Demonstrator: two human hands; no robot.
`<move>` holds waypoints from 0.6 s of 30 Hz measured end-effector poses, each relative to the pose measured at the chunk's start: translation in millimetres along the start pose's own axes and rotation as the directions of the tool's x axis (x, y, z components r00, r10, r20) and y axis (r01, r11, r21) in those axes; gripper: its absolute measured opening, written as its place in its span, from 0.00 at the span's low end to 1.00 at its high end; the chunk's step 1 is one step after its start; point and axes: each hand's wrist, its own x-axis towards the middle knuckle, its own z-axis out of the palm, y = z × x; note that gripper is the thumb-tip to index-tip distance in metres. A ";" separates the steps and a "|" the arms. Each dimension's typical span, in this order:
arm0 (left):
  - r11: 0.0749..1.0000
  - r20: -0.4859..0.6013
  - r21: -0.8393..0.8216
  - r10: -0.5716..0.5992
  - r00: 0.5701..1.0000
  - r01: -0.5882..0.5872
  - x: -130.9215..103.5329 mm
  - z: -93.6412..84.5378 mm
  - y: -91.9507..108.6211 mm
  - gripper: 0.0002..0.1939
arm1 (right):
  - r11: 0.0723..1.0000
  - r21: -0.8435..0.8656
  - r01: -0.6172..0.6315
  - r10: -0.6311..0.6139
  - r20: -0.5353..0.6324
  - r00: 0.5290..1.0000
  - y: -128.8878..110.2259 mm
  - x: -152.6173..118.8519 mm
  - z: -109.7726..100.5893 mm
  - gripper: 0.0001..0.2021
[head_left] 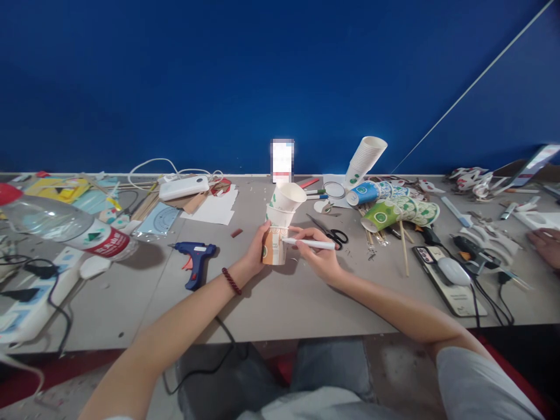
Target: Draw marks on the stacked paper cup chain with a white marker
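Note:
My left hand (257, 248) is wrapped round the left side of a curved column of joined paper cups (280, 217). Its lowest cup is partly coloured orange, while the upper cups are white with green prints. In my right hand (319, 256) is a white marker pen (318, 244), pinched between the fingers. The pen's tip points left and is at the orange cup's side; whether it touches the surface I cannot tell. Right of the hands, black-handled scissors (336, 235) lie on the table.
A blue glue gun (199, 256) lies left of my hands. At the back right are stacked white cups (366, 160), with blue cups (365, 192) and green cups (382, 216) nearby. A water bottle (65, 227) and power strip (48, 297) are left. Another person's hand (546, 245) shows far right, beyond a phone (446, 280).

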 end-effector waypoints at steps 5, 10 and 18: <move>1.000 0.026 -0.021 -0.022 0.999 0.023 -3.8 5.4 3.4 0.20 | 1.000 0.011 -0.029 0.029 -0.002 1.000 0.1 0.0 0.1 0.13; 0.999 0.067 -0.033 -0.024 0.997 0.027 -7.1 10.2 5.7 0.19 | 1.000 0.026 -0.005 0.005 -0.019 1.000 5.8 0.4 -0.7 0.11; 0.999 0.045 -0.025 -0.024 0.999 0.025 -5.7 7.6 4.0 0.20 | 1.000 0.007 0.005 -0.005 -0.008 1.000 5.8 -0.2 -1.3 0.09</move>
